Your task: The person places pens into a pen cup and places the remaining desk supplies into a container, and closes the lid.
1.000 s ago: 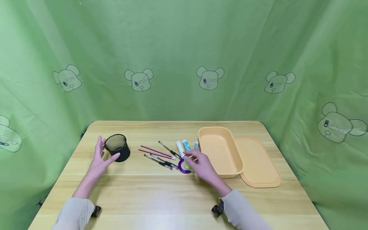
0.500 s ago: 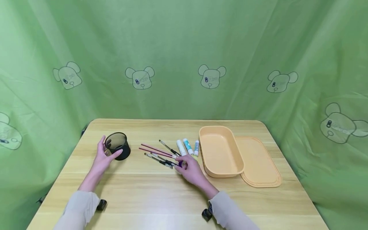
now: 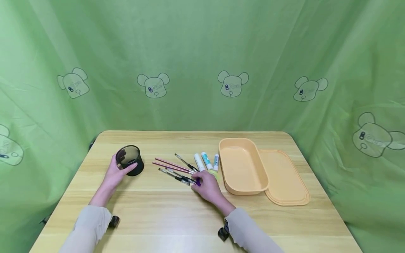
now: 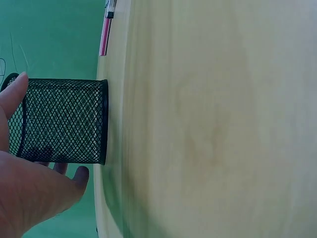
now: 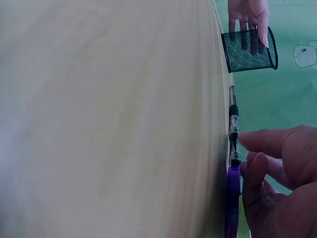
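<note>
On the wooden table there are one black mesh cup at left, three pens and two red pencils in the middle, three tubes at their far right, two rolls, one purple roll and one yellow-green roll, and at right one orange box beside one orange lid. The left hand reaches in from the near left and holds the upright cup, thumb on its near side and fingers round its left and far sides. The right hand comes from the near right, palm low over the rolls, fingers loosely bent at the right ends of the pens, a gap between thumb and forefinger; whether a fingertip touches a pen I cannot tell. It hides most of the purple roll and part of the yellow-green one. Writing on the tubes is too small to read. Six bear heads show on the green curtain, the outer two cut off.
</note>
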A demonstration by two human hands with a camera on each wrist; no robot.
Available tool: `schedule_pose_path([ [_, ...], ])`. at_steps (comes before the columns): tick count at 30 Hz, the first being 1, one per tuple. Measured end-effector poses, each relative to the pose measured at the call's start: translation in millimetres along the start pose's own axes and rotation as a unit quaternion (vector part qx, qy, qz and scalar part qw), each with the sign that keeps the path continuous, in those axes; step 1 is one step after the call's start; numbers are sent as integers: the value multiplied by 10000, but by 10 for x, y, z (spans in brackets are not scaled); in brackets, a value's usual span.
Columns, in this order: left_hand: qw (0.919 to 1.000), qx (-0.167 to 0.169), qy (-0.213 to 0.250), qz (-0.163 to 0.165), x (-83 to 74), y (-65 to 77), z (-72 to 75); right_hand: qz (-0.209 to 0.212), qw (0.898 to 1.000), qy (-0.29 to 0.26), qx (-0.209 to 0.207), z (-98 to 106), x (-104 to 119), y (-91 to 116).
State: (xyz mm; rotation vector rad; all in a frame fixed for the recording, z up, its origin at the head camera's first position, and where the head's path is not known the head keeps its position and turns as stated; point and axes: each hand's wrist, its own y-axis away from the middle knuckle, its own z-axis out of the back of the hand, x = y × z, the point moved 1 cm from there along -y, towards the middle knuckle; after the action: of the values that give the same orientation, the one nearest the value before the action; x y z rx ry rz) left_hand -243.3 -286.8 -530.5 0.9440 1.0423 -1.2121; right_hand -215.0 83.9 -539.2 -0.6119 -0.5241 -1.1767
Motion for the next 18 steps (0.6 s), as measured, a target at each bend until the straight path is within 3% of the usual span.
schedule_pose_path([
  [5,9999,104,28,123,21,-2,-42,-1,9996,289,-46,-16,-6,-8],
  [12,9998,158,89,25,21,6,-78,118,9986,506,-82,-25,-2,-27],
  [18,9995,282,11,171,-121,104,-82,178,9978,620,-121,-31,24,-43],
])
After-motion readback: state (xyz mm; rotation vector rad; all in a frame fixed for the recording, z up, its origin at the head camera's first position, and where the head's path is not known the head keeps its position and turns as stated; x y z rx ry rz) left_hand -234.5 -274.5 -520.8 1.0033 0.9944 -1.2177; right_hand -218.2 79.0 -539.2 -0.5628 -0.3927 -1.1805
